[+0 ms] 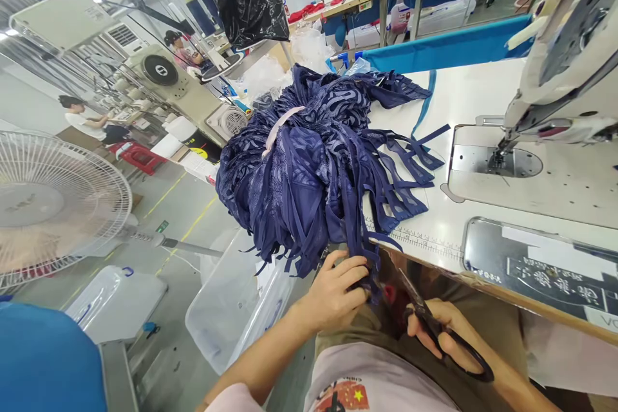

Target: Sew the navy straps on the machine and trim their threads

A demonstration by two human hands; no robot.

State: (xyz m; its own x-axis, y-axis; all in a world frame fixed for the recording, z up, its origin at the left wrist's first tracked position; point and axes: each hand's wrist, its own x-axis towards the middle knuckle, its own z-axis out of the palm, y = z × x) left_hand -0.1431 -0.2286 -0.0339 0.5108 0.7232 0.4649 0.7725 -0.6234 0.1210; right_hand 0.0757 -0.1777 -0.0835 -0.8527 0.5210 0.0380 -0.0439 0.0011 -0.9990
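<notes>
Clock positions are taken from the middle of the cloth pile, with 12 o'clock at the top of the view.

The pile of dark blue garments (309, 167) lies on the white table (476, 93), its lower edge hanging over the table edge. A pale pink band (282, 131) crosses its upper left part. Loose straps (398, 190) spread from the pile toward 3 o'clock.

Left hand (338, 295): positioned between 5 and 6 o'clock, at the lower edge of the pile. The fingers are curled nearly closed and hold hanging strap ends; the exact pinch point is partly hidden.

Right hand (450, 317): positioned between 4 and 5 o'clock, below the table edge. The fingers are closed around the handles of the black scissors (423, 314). The blades point toward 11 o'clock, with the tips apart from the left hand. The blade opening cannot be determined.

Surroundings: the sewing machine (560, 87) stands between 2 and 3 o'clock, on the same table. A clear plastic bin (212, 318) sits between 7 and 8 o'clock, a fan (62, 206) at 9 o'clock, and a black plastic bag (244, 0) at 11 o'clock.
</notes>
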